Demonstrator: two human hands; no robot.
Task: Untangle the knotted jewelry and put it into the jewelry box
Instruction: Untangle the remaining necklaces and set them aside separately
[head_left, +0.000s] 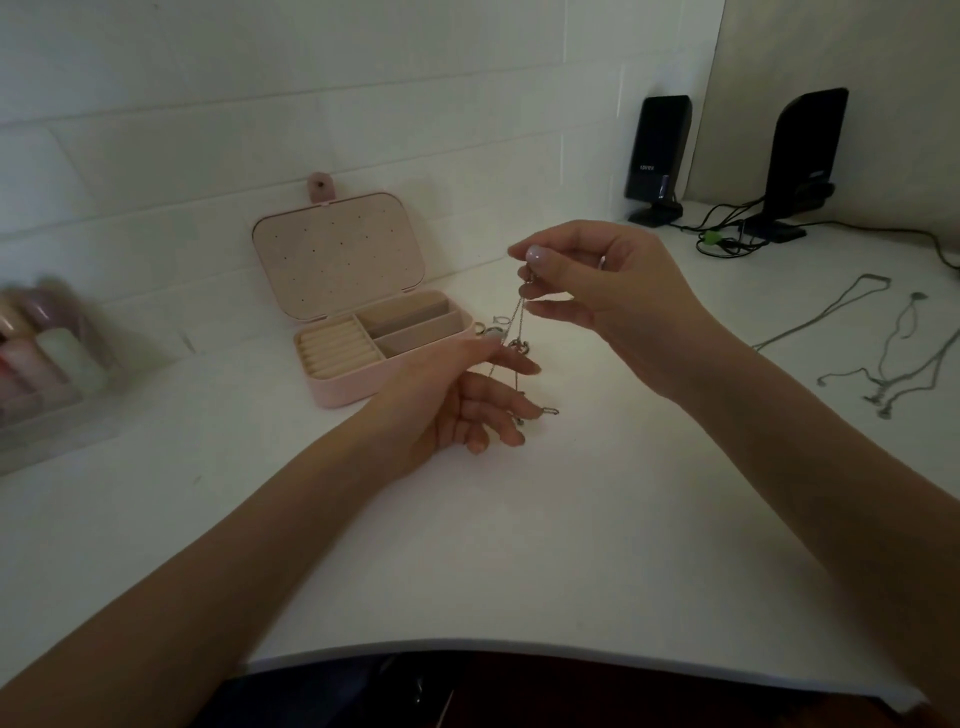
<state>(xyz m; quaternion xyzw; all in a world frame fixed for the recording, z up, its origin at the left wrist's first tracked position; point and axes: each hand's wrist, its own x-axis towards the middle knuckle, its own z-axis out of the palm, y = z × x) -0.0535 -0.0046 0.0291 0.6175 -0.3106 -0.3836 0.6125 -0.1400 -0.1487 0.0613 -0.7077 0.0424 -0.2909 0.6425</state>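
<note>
- Head view is looking down at a white table, both bare arms reaching in from six o'clock.
- Right hand is hovering at about one o'clock of centre, thumb and forefinger pinching the top of a thin silver chain.
- That chain is dangling straight down, with small charms partway along and a clasp-like end lying near the lower fingertips.
- Left hand is sitting palm up below, fingers loosely spread; thumb and forefinger seem to be nipping the chain at its charms, though it's too dim to be sure.
- Pink jewelry box is standing open at eleven o'clock, just beside the left hand.
- Rings are lying by the box's right edge.
- More chains are lying at three o'clock, well apart.
- Two black speakers are standing at one o'clock.
</note>
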